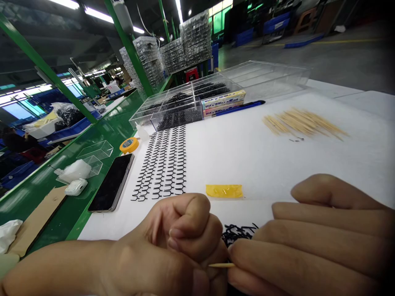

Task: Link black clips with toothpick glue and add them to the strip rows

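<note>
My right hand (308, 242) pinches a wooden toothpick (221, 265), whose pointed tip sticks out to the left toward my other hand. My left hand (182, 246) is curled closed, thumb and fingers pressed together; whatever they may hold is hidden. Between and behind the hands lies a heap of small black forked pieces (237, 231), partly covered by my fingers. A strip of yellow tape (224, 190) with a few tiny light bits on it is stuck to the white work surface (234, 156) just beyond. Several rows of black Y-shaped pieces (163, 164) are laid out to the left.
Loose toothpicks (302, 122) lie at the right back. Clear divided boxes (179, 107) of black pieces stand behind, with small cartons (224, 100) and a blue pen (243, 107). At left are a phone (111, 183), a tape roll (128, 145) and a white bottle (142, 132).
</note>
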